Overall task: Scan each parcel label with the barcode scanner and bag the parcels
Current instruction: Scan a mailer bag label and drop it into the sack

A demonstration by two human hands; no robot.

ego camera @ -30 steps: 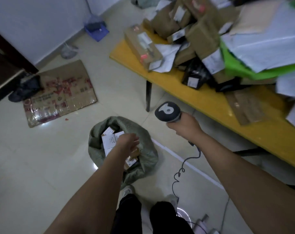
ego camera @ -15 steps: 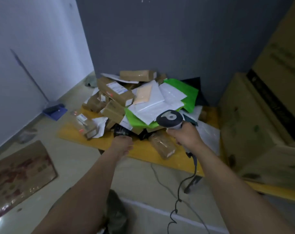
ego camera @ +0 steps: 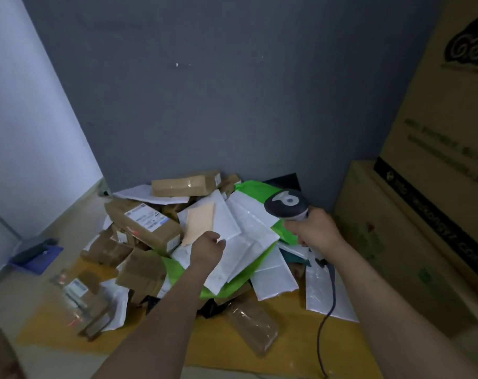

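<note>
Looks like the pick-the-next-one step to me. The heap of parcels point(ego camera: 147, 225) sits on the yellow table point(ego camera: 300, 348), shoved up against the grey wall point(ego camera: 232, 105). The sack they go into isn't in sight from here.

The left hand point(ego camera: 208, 248) is at the near edge of a white mailer point(ego camera: 228, 218) on top of the heap, fingers curled, but I can't tell if it actually has hold of it. The right hand point(ego camera: 315, 231) is wrapped round the barcode scanner point(ego camera: 287, 203), and the cable point(ego camera: 324, 318) dangles off the table's front.

Next move, I reckon: lift that mailer free, find its label, aim the scanner.

It's tight on the right, where big cartons point(ego camera: 412, 242) butt up to the table. The mailers overlap, so one tug could slide the lot. A clear-wrapped packet point(ego camera: 252, 325) lies near the front edge too. There's more room to swing on the left, where the floor shows.
</note>
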